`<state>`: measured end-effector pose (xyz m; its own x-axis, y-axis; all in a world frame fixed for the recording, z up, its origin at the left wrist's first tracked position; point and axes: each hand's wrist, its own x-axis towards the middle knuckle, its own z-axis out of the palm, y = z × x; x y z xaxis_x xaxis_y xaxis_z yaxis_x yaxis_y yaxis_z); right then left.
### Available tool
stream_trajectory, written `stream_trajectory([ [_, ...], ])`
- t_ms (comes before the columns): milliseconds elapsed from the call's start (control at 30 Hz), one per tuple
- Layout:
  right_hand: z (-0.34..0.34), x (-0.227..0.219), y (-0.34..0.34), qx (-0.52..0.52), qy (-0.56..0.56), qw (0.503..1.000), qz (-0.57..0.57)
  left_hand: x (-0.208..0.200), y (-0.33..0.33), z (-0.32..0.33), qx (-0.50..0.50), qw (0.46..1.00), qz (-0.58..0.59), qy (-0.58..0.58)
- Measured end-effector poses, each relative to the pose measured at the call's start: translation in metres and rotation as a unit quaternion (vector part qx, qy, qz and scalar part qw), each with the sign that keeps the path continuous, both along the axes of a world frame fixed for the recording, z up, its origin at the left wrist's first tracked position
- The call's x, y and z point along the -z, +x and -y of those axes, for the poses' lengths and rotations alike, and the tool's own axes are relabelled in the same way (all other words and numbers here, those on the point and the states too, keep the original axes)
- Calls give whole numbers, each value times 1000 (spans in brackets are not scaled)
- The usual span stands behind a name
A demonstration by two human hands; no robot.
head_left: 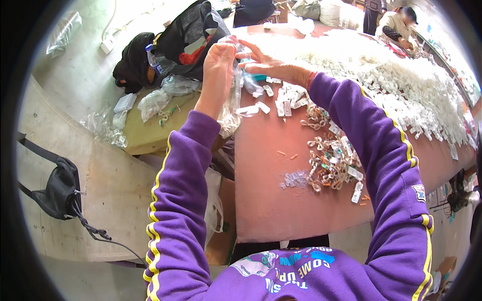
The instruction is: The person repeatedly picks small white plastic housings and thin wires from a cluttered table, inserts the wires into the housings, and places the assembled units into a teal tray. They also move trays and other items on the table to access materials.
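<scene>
Both arms, in purple sleeves with yellow stripes, reach out to the far left part of the table. My left hand point(219, 66) is raised with its fingers closed on a thin, clear plastic bag point(234, 95), which hangs down beside the wrist. Next to it, my right hand point(271, 64) has its fingers apart, their tips close to the plastic at the left fingertips; whether they touch it is hard to make out. Small white plastic pieces point(287, 103) lie on the table below the right hand. Beside my right forearm is a pile of beige looped cords point(329, 160) mixed with white pieces.
A large heap of white pieces point(381, 75) covers the table's point(271, 210) far right. Small clear parts point(295, 179) and orange sticks point(293, 156) lie nearer. To the left are a black bag point(186, 32), a bottle point(152, 57) and plastic bags point(155, 103). Another person point(396, 27) sits far right.
</scene>
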<state>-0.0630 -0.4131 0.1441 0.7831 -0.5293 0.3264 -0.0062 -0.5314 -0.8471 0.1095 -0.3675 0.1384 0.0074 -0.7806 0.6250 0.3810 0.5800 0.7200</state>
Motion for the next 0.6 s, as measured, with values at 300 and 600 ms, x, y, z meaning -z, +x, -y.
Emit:
stream_trajectory([
  [300, -68, 25, -81, 113, 109, 987, 15, -8, -87, -20, 86, 989, -78, 88],
  [600, -186, 28, -143, 64, 403, 891, 196, -3, -170, -82, 128, 971, -117, 165],
])
